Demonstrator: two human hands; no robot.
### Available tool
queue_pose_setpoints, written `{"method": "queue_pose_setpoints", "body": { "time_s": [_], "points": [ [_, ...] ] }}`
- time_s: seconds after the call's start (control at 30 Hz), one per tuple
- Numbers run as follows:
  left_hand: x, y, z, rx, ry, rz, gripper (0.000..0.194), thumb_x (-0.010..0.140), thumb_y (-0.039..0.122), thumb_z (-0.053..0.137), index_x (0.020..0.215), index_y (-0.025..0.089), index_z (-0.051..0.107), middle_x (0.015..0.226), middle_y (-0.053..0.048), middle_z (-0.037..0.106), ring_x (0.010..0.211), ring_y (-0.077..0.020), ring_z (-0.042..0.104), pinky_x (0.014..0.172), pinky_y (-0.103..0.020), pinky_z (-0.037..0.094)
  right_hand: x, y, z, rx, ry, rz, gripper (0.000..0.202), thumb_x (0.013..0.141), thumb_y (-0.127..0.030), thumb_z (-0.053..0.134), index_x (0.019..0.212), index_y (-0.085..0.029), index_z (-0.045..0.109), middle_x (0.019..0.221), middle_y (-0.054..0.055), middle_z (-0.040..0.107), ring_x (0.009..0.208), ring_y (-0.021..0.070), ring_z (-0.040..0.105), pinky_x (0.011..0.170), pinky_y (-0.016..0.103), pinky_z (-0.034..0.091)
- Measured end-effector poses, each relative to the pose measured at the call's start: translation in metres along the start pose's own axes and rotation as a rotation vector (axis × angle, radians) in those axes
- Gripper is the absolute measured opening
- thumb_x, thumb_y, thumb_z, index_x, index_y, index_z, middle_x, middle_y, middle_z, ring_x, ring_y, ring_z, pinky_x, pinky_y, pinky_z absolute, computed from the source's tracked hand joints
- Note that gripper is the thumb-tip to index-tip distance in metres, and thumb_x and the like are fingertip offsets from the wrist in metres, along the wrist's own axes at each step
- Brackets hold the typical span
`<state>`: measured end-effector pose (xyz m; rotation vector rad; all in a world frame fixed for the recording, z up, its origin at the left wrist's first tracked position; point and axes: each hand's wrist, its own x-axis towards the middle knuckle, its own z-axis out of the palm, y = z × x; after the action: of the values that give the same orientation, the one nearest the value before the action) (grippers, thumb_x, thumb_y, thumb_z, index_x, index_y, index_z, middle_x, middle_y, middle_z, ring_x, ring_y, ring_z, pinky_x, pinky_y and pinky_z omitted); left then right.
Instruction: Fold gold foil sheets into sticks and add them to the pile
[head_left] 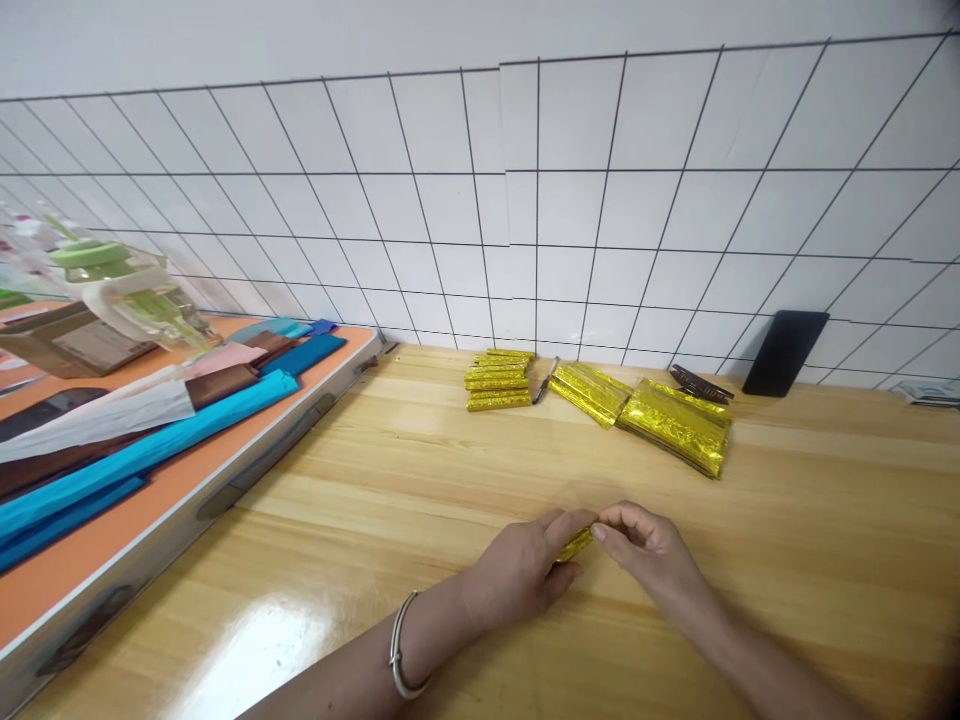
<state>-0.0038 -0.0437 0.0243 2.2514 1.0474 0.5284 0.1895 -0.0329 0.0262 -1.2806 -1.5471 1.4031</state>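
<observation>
A small piece of shiny gold foil (576, 545) lies between my two hands, low over the wooden table. My left hand (525, 570) is closed around it, fingers over the top and thumb below. At its right end, the thumb and fingertips of my right hand (649, 545) pinch the foil. Much of the piece is hidden under my left fingers. Beyond my hands, several narrow folded gold foil strips (499, 380) lie in a row. To their right are a flat gold foil sheet (592, 393) and a thicker stack of gold foil sheets (679, 425).
A pen (546, 382) lies beside the strips. A dark hair clip (701, 384) sits behind the stack, and a black phone (786, 352) leans on the tiled wall. At left, a raised orange board (225, 460) holds coloured folded paper, a box (75, 338) and a green-lidded bottle (142, 285).
</observation>
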Motion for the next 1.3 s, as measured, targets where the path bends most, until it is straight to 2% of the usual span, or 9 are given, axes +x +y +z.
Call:
{"method": "queue_pose_setpoints", "body": {
  "time_s": [0.27, 0.37, 0.43, 0.57, 0.67, 0.73, 0.93, 1.13, 1.3],
  "points": [
    [-0.001, 0.002, -0.003, 0.126, -0.032, 0.03, 0.057, 0.08, 0.014, 0.048, 0.133, 0.024, 0.03, 0.111, -0.007, 0.058, 0.095, -0.0202, 0.059, 0.08, -0.03, 0.049, 0.0, 0.0, 0.0, 0.058, -0.02, 0.1, 0.027, 0.075, -0.045, 0.061, 0.073, -0.018, 0.06, 0.059, -0.005, 0.041, 0.052, 0.0089, 0.031, 0.049, 0.023, 0.024],
    [0.0, -0.002, -0.008, 0.182, 0.003, 0.059, 0.057, 0.081, 0.017, 0.05, 0.134, 0.023, 0.03, 0.112, -0.008, 0.058, 0.096, -0.0216, 0.058, 0.081, -0.034, 0.048, 0.0, -0.004, -0.002, 0.108, 0.011, 0.111, 0.027, 0.075, -0.044, 0.062, 0.071, -0.017, 0.06, 0.058, -0.005, 0.04, 0.052, 0.0088, 0.031, 0.049, 0.023, 0.025],
    [0.001, -0.006, -0.013, 0.209, 0.104, 0.066, 0.058, 0.08, 0.021, 0.055, 0.133, 0.023, 0.031, 0.115, -0.009, 0.056, 0.101, -0.0237, 0.055, 0.085, -0.038, 0.046, 0.001, -0.005, -0.005, 0.166, 0.074, 0.098, 0.027, 0.076, -0.043, 0.062, 0.071, -0.017, 0.06, 0.056, -0.005, 0.041, 0.053, 0.009, 0.032, 0.05, 0.024, 0.026],
    [0.002, -0.016, -0.021, 0.08, 0.424, 0.03, 0.053, 0.08, 0.025, 0.059, 0.128, 0.023, 0.036, 0.121, -0.011, 0.05, 0.112, -0.0242, 0.047, 0.092, -0.04, 0.042, 0.008, 0.0, -0.015, 0.39, 0.199, 0.091, 0.023, 0.077, -0.04, 0.064, 0.075, -0.017, 0.06, 0.054, -0.004, 0.044, 0.053, 0.0097, 0.035, 0.051, 0.024, 0.027],
    [0.004, -0.019, -0.021, -0.118, 0.609, -0.036, 0.043, 0.08, 0.024, 0.059, 0.12, 0.022, 0.041, 0.112, -0.009, 0.051, 0.102, -0.0203, 0.051, 0.083, -0.035, 0.046, 0.012, 0.007, -0.021, 0.567, 0.243, 0.098, 0.02, 0.074, -0.036, 0.068, 0.075, -0.018, 0.059, 0.055, -0.004, 0.044, 0.053, 0.0095, 0.035, 0.05, 0.023, 0.028],
    [0.006, -0.02, -0.02, -0.232, 0.668, -0.067, 0.035, 0.08, 0.022, 0.059, 0.113, 0.021, 0.045, 0.104, -0.006, 0.053, 0.094, -0.0177, 0.053, 0.078, -0.032, 0.047, 0.014, 0.011, -0.023, 0.641, 0.254, 0.1, 0.019, 0.073, -0.034, 0.07, 0.074, -0.019, 0.058, 0.056, -0.005, 0.043, 0.052, 0.0095, 0.035, 0.048, 0.023, 0.029],
    [0.008, -0.019, -0.014, -0.399, 0.693, -0.03, 0.012, 0.083, 0.021, 0.056, 0.093, 0.019, 0.051, 0.096, -0.005, 0.052, 0.088, -0.0146, 0.051, 0.072, -0.026, 0.047, 0.016, 0.014, -0.024, 0.72, 0.248, 0.104, 0.015, 0.074, -0.03, 0.07, 0.074, -0.02, 0.059, 0.06, -0.004, 0.041, 0.055, 0.009, 0.036, 0.048, 0.021, 0.033],
    [0.008, -0.018, -0.016, -0.434, 0.762, -0.015, 0.012, 0.083, 0.024, 0.057, 0.093, 0.019, 0.052, 0.094, -0.005, 0.052, 0.087, -0.0144, 0.052, 0.07, -0.025, 0.047, 0.015, 0.011, -0.023, 0.71, 0.275, 0.117, 0.016, 0.071, -0.029, 0.073, 0.074, -0.02, 0.059, 0.061, -0.004, 0.042, 0.055, 0.0097, 0.038, 0.047, 0.021, 0.034],
    [0.008, -0.016, -0.017, -0.429, 0.764, 0.036, 0.007, 0.084, 0.024, 0.057, 0.088, 0.019, 0.058, 0.093, -0.006, 0.054, 0.085, -0.0145, 0.053, 0.067, -0.025, 0.047, 0.017, 0.014, -0.023, 0.677, 0.279, 0.127, 0.018, 0.071, -0.031, 0.072, 0.072, -0.02, 0.059, 0.061, -0.003, 0.042, 0.054, 0.0101, 0.038, 0.046, 0.022, 0.034]
  ]
}}
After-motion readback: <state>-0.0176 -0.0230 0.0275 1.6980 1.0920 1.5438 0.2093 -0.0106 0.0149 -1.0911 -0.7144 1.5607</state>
